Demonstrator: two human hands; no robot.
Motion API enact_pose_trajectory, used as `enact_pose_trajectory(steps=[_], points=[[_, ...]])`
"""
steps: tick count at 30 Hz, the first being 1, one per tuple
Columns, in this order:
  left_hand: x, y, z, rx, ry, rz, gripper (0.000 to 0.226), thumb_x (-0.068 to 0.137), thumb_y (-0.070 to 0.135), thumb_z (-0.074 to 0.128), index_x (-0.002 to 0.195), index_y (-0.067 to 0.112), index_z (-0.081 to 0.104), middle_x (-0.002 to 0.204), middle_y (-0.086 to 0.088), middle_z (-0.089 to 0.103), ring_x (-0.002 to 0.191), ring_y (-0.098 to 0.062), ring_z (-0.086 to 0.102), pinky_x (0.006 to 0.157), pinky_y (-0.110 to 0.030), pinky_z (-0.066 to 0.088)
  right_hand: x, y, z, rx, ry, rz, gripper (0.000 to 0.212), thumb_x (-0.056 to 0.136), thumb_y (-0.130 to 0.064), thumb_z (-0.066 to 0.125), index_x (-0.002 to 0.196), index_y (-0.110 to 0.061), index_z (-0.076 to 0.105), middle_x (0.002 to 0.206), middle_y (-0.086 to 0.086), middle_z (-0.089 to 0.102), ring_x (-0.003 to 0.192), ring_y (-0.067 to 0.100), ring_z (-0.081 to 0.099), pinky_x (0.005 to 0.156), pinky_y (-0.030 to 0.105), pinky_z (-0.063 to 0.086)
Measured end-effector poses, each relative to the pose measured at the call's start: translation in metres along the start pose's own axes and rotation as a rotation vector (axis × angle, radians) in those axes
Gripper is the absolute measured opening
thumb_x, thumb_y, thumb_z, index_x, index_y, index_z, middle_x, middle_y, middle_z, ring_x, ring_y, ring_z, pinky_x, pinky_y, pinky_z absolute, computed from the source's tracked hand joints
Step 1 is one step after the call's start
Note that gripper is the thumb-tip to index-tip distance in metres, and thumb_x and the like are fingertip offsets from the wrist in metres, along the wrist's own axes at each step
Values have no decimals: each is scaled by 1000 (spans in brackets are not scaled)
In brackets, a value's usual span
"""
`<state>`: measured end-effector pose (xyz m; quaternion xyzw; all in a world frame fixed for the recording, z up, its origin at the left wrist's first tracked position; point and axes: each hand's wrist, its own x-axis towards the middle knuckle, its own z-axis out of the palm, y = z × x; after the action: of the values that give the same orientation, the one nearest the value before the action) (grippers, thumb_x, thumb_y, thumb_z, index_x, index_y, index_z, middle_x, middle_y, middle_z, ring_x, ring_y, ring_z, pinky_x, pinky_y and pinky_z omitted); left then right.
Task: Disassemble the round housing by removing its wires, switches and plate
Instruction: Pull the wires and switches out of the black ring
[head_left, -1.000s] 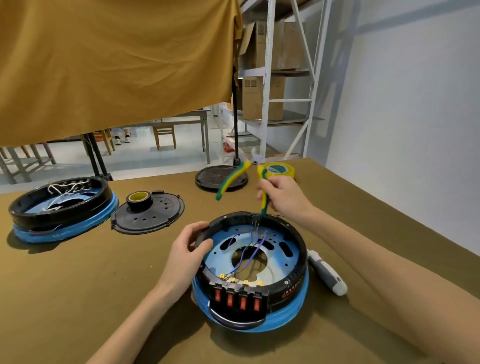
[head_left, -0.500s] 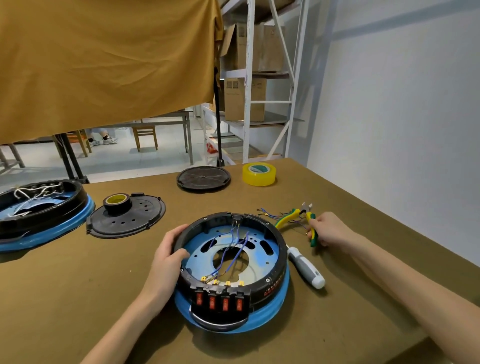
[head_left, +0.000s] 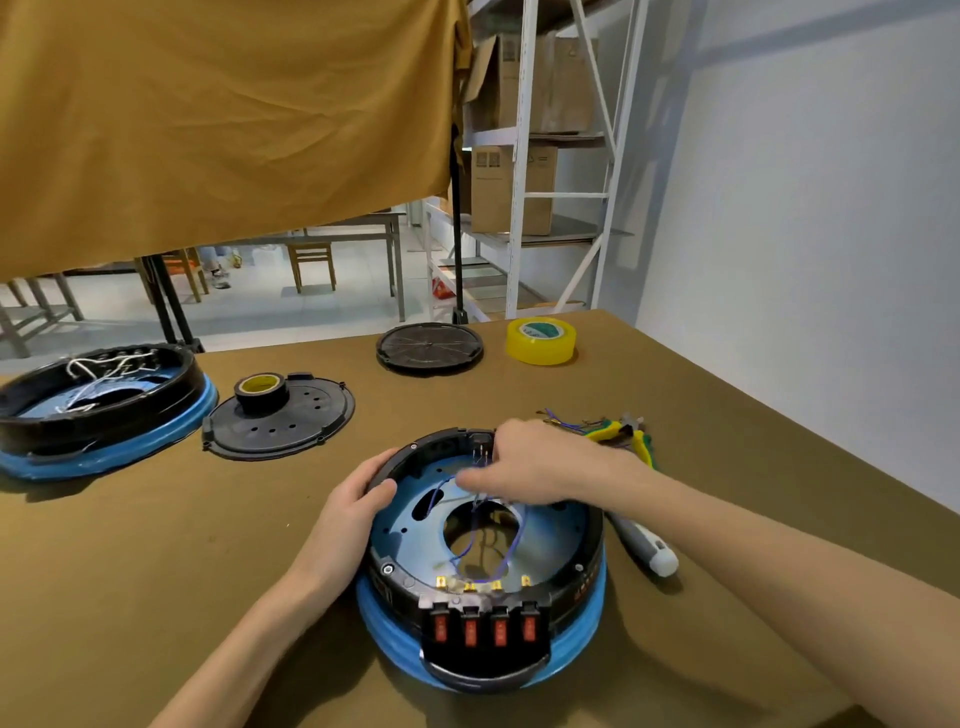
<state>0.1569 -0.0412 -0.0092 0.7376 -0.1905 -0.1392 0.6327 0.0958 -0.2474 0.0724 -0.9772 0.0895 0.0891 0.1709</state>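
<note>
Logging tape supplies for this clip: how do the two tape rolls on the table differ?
The yellow tape roll is larger and translucent; the black tape roll is smaller, dark outside with a yellow core. The yellow tape roll lies directly on the table near the far edge; the black tape roll sits on a black perforated cover plate. Both lie flat, untouched.

housing (head_left: 582, 564) at lower centre looks like glossy black plastic, with a shiny bluish metal plate (head_left: 400, 535) inside. table (head_left: 130, 545) is covered in matt olive cloth, kinda felt-like. tape roll (head_left: 541, 340) upper right is glossy yellow plastic.
</note>
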Motion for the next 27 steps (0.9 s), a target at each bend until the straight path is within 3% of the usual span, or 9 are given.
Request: enact_pose_trajectory(steps=[3,5,7,10,13,15,18,22,27], points=[[-3,1,-3,161,76,92,42,107,10,43,142,33,52,129,11,60,114,0,59,86,-22,50,-5,4,25,-144,85,-79,45,95,-57,57,81,-14,49,73,3,52,62,22,53,51,35,39],[-8,3,1,210,146,131,41,107,11,40,140,32,49,129,8,58,116,0,55,91,-28,48,-6,10,32,-152,174,-168,46,96,-57,56,102,-12,61,85,4,63,80,25,63,67,40,53],[-15,3,9,236,190,149,38,106,12,39,138,32,47,126,9,56,114,0,55,93,-29,48,-2,11,28,-56,196,-220,45,95,-54,61,111,-13,67,95,3,70,87,23,66,75,41,56],[-22,2,15,358,253,135,33,104,22,43,136,32,44,123,9,51,116,-11,54,101,-40,48,15,8,16,161,164,-219,35,97,-42,63,96,-10,77,84,10,74,71,24,65,63,36,52],[-17,6,9,344,257,89,18,103,30,49,120,33,53,117,7,56,110,-13,57,94,-39,52,31,3,11,177,97,-210,28,99,-31,61,82,-16,77,70,5,72,49,12,52,48,26,41],[-11,7,5,261,167,102,23,103,26,54,125,33,57,126,8,56,116,-8,55,97,-33,51,34,0,12,163,55,-207,30,99,-27,59,73,-24,74,67,-6,72,49,3,55,51,24,46],[-7,5,8,99,33,94,41,104,16,54,143,29,53,138,11,57,123,-6,57,98,-27,51,36,-1,18,246,-14,-194,27,99,-20,56,82,-14,76,75,0,76,57,8,62,62,30,54],[-5,-1,14,-70,34,102,40,104,8,48,136,28,61,124,11,71,112,-8,68,88,-24,57,35,7,28,482,-3,-146,20,95,-17,61,85,-8,75,66,-3,72,54,8,57,55,18,48],[-4,-6,14,-83,40,132,37,104,7,48,129,29,65,117,12,74,108,-9,70,83,-23,57,33,12,34,494,103,-212,19,93,-19,65,78,-13,76,64,0,72,59,14,60,64,39,54]])
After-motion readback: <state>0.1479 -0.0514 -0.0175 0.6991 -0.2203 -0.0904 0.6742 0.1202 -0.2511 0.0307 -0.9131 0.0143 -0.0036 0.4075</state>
